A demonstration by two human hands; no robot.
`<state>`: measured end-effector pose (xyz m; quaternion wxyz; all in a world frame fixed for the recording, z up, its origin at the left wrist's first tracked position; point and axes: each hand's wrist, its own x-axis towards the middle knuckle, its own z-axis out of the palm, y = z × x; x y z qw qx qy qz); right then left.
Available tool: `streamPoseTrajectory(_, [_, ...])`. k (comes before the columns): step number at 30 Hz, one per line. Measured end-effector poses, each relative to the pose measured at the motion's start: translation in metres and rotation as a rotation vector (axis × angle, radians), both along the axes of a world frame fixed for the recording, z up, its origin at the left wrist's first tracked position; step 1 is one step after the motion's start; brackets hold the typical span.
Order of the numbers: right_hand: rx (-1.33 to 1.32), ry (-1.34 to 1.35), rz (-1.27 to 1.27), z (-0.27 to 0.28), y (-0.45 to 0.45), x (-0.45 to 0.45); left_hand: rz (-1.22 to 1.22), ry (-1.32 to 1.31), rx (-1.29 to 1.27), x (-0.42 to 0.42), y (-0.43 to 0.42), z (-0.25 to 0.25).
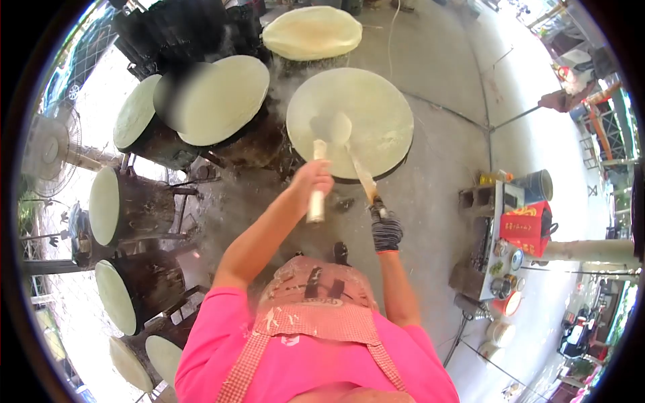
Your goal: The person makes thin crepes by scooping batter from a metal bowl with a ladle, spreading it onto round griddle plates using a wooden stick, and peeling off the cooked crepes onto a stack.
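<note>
My bare left hand is closed around a short, thick, pale stick held roughly upright at the near edge of a large round griddle. A dark grey patch shows just beyond the stick's top; I cannot tell whether it is a shadow or part of a tool. In a striped grey glove, my right hand grips the dark lower end of a long-handled ladle. Its round pale head is over the middle of the griddle. A pale, thin layer of batter covers that griddle almost to the rim.
Another covered round griddle stands beyond, with a lifted, puffed sheet. Several more round pans on dark drums, such as one pan, curve along my left. A fan stands far left. At right are a bench, a red bag and bowls.
</note>
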<state>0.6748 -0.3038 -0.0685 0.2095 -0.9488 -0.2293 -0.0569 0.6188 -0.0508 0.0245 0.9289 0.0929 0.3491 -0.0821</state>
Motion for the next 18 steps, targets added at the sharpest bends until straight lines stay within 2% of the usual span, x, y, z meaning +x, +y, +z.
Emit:
streamPoseTrajectory(1, [0.078,-0.027,0.074,0.019,0.003,-0.008,-0.039,-0.114,0.027,-0.038,0.006,0.005])
streamPoseTrajectory(2, [0.047,-0.038,0.096,0.037,0.003,-0.014,0.052,-0.067,0.066,-0.074,0.006,0.026])
streamPoseTrajectory(3, [0.018,-0.044,0.118,0.053,-0.004,-0.026,0.103,-0.012,0.463,-0.106,-0.008,0.040])
streamPoseTrajectory(6, [0.034,-0.093,0.156,0.052,0.011,-0.061,0.070,0.010,0.215,-0.162,0.003,0.030])
streamPoseTrajectory(8, [0.074,-0.176,0.123,0.046,0.044,-0.072,0.114,-0.051,-0.169,-0.175,0.025,0.016])
streamPoseTrajectory(9, [0.152,-0.180,0.182,0.036,0.051,-0.078,0.157,-0.084,-0.339,-0.181,0.035,0.015])
streamPoseTrajectory(10, [0.122,-0.088,0.215,0.037,0.054,-0.083,0.183,-0.163,-0.471,-0.187,0.038,0.010])
streamPoseTrajectory(12, [0.071,0.067,0.289,0.045,0.070,-0.087,0.237,-0.240,-0.556,-0.205,0.048,0.015])
streamPoseTrajectory(14, [0.047,0.147,0.245,0.050,0.090,-0.092,0.289,-0.306,-0.565,-0.222,0.056,0.015])
streamPoseTrajectory(16, [0.080,0.152,0.224,0.034,0.114,-0.085,0.320,-0.342,-0.416,-0.239,0.068,0.009])
streamPoseTrajectory(18, [0.086,0.355,0.173,0.042,0.134,-0.073,0.321,-0.529,-0.295,-0.260,0.068,-0.008])
